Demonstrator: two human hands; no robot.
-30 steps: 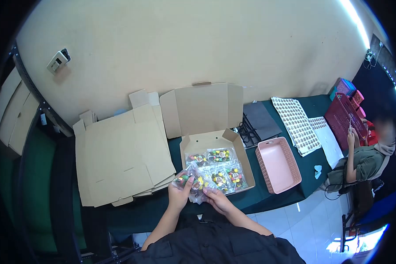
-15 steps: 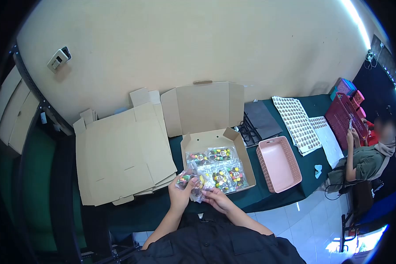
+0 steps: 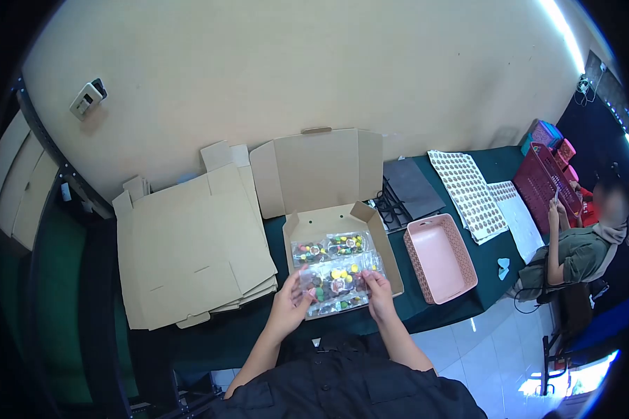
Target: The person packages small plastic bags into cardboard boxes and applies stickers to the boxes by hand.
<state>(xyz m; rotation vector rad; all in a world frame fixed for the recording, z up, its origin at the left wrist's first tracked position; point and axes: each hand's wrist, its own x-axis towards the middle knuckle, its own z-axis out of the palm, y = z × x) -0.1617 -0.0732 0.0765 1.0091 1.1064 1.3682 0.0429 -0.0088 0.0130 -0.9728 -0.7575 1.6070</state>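
Observation:
Between my two hands a clear plastic packet of colourful candies (image 3: 337, 282) is stretched flat, with a round label at its middle. My left hand (image 3: 290, 304) pinches its left edge, and my right hand (image 3: 379, 293) pinches the right edge. The packet is above the near part of an open cardboard box (image 3: 393, 269), whose lid stands up at the back. More candy packets (image 3: 348, 244) lie inside the box, partly covered by the held one.
Flattened cardboard boxes (image 3: 196, 251) are stacked on the left. To the right are a pink basket (image 3: 442, 260), dark bags (image 3: 414, 188), sticker sheets (image 3: 468, 195) and a maroon crate (image 3: 544, 185). Another person (image 3: 580, 255) sits at the far right, hands raised.
The packet, bunched up between my hands before, is now spread flat. My right hand has moved right and up to its right edge, and the packet has shifted over the box.

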